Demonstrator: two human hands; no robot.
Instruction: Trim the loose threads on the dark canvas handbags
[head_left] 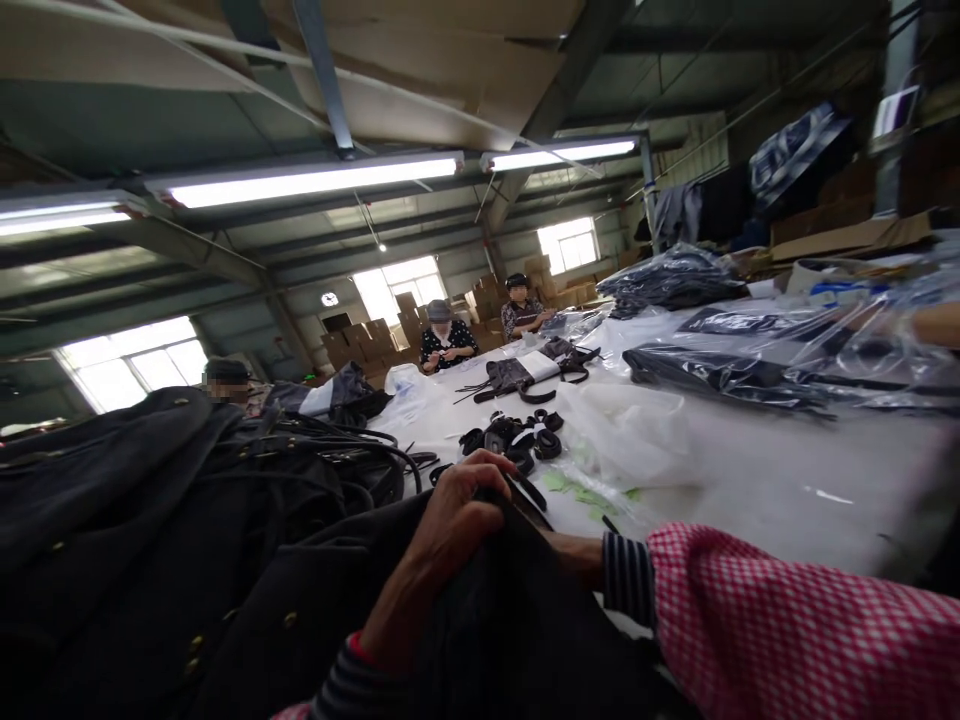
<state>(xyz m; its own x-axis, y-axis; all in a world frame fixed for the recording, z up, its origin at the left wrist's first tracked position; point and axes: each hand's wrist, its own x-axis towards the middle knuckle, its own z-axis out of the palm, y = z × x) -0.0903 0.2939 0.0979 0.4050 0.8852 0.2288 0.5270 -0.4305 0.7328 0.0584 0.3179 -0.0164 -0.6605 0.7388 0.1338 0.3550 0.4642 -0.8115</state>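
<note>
My left hand point(466, 505) is closed on the upper edge of a dark garment point(517, 620), with thumb and fingers pinching the cloth. The garment hangs down in front of me from that grip. My right hand point(574, 558) reaches in behind the same garment; its wrist shows below a striped cuff, but the cloth hides its fingers. A dark strap point(529, 492) sticks out just beyond my left fingers. To the left lies a big heap of dark garments point(150, 500) with gold-coloured buttons.
Rolled black belts point(517, 435) lie on the white table point(780, 490) beside clear plastic point(630, 430) and green scraps point(581, 490). Plastic-bagged garments point(712, 370) lie to the right. Several people sit around the far side; cardboard boxes point(360, 345) stand behind them.
</note>
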